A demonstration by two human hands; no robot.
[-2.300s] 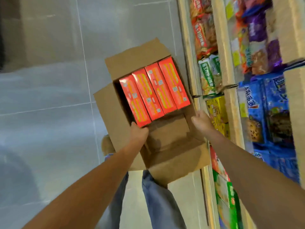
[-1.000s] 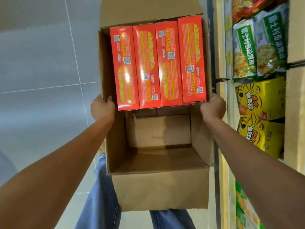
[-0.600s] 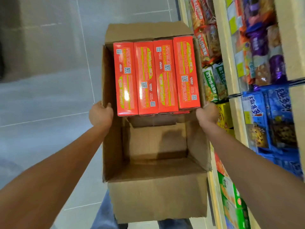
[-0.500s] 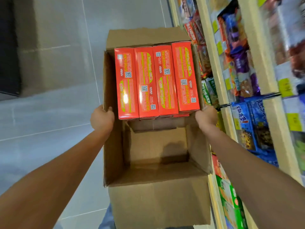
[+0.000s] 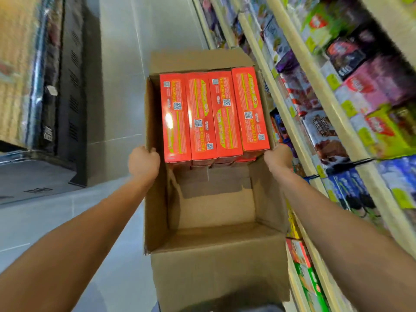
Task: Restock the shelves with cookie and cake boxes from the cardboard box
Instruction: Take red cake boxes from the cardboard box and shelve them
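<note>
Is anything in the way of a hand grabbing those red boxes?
Nothing visible covers the red boxes; the carton is open on top. Both hands are busy, though: left hand and right hand each grip a carton wall.

A shop: shelves (image 5: 299,122) of packaged snacks (image 5: 369,86)

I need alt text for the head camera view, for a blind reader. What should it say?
A left hand and a right hand grip the side walls of an open cardboard box. Four red boxes lie side by side in its far half; the near half shows bare bottom. Stocked shelves run along the right.
</note>
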